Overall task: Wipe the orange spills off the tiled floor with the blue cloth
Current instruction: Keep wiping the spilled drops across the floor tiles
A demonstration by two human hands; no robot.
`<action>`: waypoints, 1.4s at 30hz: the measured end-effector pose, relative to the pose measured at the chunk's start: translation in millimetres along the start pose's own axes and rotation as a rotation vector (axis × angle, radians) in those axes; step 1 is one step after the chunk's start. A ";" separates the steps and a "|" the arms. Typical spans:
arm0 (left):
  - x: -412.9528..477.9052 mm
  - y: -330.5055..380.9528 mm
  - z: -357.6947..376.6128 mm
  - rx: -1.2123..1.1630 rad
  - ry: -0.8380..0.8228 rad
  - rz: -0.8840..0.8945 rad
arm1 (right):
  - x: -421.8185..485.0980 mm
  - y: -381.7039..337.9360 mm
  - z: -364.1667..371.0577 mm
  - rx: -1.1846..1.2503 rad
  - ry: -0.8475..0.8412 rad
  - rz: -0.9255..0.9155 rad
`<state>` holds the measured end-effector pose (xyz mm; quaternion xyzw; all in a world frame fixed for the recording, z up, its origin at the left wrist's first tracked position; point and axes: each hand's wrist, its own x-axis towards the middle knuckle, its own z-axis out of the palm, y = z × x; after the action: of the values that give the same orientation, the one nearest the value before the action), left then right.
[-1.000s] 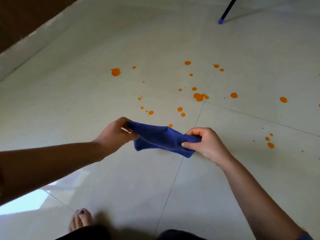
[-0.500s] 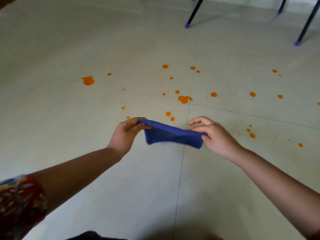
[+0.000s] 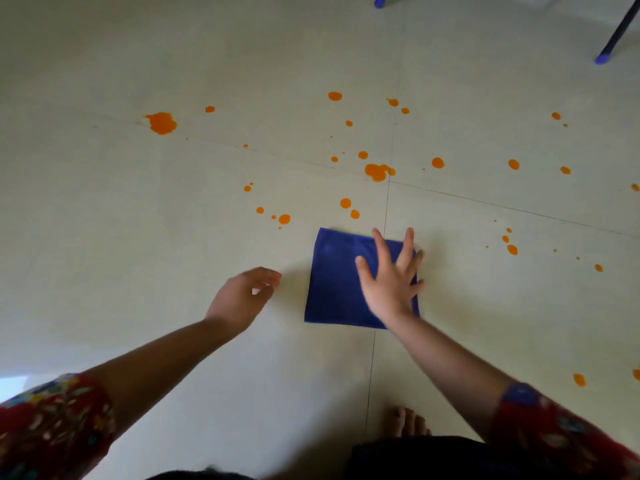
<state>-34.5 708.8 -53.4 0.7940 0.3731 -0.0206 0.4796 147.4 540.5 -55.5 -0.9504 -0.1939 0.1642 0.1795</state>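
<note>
A folded blue cloth (image 3: 334, 282) lies flat on the pale tiled floor (image 3: 173, 237). My right hand (image 3: 389, 275) presses on its right half with fingers spread straight. My left hand (image 3: 244, 296) hovers to the left of the cloth, apart from it, fingers loosely curled and holding nothing. Several orange spills dot the floor beyond the cloth: a large blot (image 3: 161, 123) at the far left, a bigger patch (image 3: 376, 171) near the tile joint, two drops (image 3: 349, 208) just above the cloth, and more drops (image 3: 512, 249) to the right.
Dark chair legs with blue tips (image 3: 602, 58) stand at the top right. My bare foot (image 3: 407, 422) rests on the floor near the bottom, right of the tile joint. More orange drops (image 3: 579, 379) lie at the lower right.
The cloth, earlier held stretched between both hands in the air, now lies flat on the floor. My left hand let go of it; my right hand opened and presses it down.
</note>
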 end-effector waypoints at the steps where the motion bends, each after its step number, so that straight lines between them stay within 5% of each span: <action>1: 5.4 -4.3 -1.7 0.006 0.052 0.005 | -1.5 -6.0 16.6 -0.026 -0.051 0.043; 5: 23.6 -22.7 -13.0 0.046 0.220 0.033 | 4.7 -1.6 60.6 -0.246 -0.161 -0.004; 13: 45.1 -73.6 -37.3 0.400 0.311 0.080 | 21.2 57.0 49.0 -0.370 -0.071 -0.988; 18: 41.2 -96.0 -24.4 0.607 0.309 0.083 | 66.6 1.8 57.1 -0.207 -0.118 -0.749; 22: 41.5 -93.5 -25.8 0.581 0.318 0.082 | 42.2 -0.7 49.5 -0.326 -0.344 -1.063; 24: 40.9 -92.8 -25.9 0.570 0.322 0.092 | 35.5 13.9 37.6 -0.399 -0.288 -1.100; 29: 40.3 -94.3 -25.2 0.555 0.313 0.094 | 18.6 -18.9 70.8 -0.397 -0.076 -0.596; 32: 40.2 -92.2 -27.3 0.548 0.321 0.085 | 16.4 -32.6 90.0 -0.508 -0.021 -0.812; 36: 41.7 -94.5 -27.4 0.557 0.327 0.100 | 43.6 -9.4 72.7 -0.500 -0.210 -1.258; 40: 41.7 -95.2 -24.5 0.557 0.338 0.096 | 97.1 -50.2 76.6 -0.328 -0.115 -0.938; 42: 41.5 -95.5 -24.2 0.549 0.340 0.096 | 93.1 -78.8 90.0 -0.307 -0.092 -0.920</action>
<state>-70.9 776.3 -127.8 0.9023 0.3906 0.0352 0.1789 169.7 673.1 -125.5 -0.7733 -0.6237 0.0790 0.0824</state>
